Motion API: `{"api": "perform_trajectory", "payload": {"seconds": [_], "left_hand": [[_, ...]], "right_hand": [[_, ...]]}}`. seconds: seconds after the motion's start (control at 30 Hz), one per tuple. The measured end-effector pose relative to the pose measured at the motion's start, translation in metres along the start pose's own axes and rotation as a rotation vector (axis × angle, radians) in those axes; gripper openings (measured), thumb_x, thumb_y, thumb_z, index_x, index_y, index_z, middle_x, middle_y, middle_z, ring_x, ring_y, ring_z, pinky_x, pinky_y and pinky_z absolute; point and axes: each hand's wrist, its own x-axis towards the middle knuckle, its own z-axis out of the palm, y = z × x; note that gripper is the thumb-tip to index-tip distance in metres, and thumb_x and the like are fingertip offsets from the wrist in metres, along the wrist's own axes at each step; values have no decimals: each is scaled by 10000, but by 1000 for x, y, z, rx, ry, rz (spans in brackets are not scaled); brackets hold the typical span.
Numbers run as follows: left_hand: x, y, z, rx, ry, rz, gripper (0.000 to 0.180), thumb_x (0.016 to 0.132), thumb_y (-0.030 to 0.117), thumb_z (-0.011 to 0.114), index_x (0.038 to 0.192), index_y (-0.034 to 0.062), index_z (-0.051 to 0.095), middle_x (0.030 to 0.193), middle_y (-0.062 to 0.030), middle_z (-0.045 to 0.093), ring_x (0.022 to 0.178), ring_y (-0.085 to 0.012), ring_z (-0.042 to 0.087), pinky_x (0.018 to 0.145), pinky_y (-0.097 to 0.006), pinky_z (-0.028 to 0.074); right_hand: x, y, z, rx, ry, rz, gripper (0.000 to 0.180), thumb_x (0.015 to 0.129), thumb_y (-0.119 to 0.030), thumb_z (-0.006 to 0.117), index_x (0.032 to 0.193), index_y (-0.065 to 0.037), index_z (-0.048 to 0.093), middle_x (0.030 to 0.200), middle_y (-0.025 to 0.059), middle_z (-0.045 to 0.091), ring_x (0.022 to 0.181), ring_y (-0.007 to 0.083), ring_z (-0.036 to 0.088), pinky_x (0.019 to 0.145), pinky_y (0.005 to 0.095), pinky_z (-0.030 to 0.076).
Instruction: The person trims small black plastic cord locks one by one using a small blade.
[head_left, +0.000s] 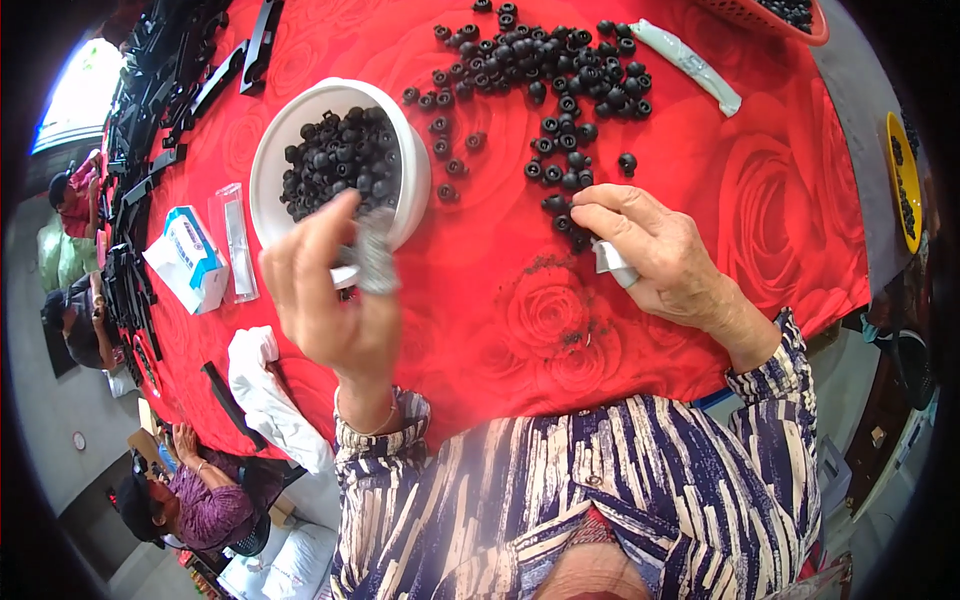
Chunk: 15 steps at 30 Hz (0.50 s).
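Note:
My left hand (335,290) hovers over the near rim of a white round bowl (412,165), smeared by motion. Something grey covers its thumb, and whether a part sits between the fingers is unclear. In the bowl lies a heap of small black round parts (340,160). My right hand (650,245) is at the near end of a trail of similar hollow black parts (550,145) on the table. Its fingers are curled around a small black part (577,238), largely hidden by them. A whitish wrap (613,263) shows at the thumb.
A red flowered cloth (480,330) covers the table. Long black strips (140,190) pile along the left edge. A blue-white box (190,260), a clear packet (238,245) and white cloth (265,390) lie left. A pale tube-like packet (690,68) and red basket (815,25) are far right. People sit beyond.

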Motion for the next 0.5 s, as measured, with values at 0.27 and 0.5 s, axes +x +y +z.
{"api": "perform_trajectory", "payload": {"seconds": [0.27,0.5], "left_hand": [[-37,32,28,-404,-483,45,222,674,40,781,829,22,624,757,-83,596,625,-183,591,507,-273,449],[-47,40,35,-565,-586,-91,195,714,19,746,865,6,621,779,-78,601,669,-158,601,573,-262,464]], "right_hand": [[-5,6,-19,172,128,88,290,708,76,597,988,1,589,918,129,567,839,257,618,697,321,516],[-14,-6,-12,-127,-59,-43,292,640,6,651,929,-3,611,785,73,508,640,223,570,541,335,470]]}}
